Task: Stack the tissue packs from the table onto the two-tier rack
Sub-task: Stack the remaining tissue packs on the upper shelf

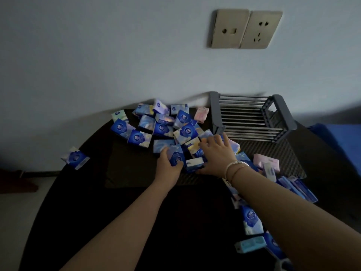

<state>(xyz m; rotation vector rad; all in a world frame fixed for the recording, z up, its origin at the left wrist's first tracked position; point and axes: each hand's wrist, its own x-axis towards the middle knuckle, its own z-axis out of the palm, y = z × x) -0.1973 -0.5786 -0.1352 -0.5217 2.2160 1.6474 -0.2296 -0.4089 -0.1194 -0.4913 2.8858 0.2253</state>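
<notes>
Task barely begun: the two-tier rack (252,118) at far right shows bare rails, tissue packs (162,128) litter the table (121,202), the left hand (168,167) grips a blue pack (176,156), and the right hand (216,153) spreads over the pile.

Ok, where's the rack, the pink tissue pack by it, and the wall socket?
rack (252,116), head view, on its top metal bars
pink tissue pack (201,115), head view, on its pink face
wall socket (259,30), head view, on its right plate
</notes>
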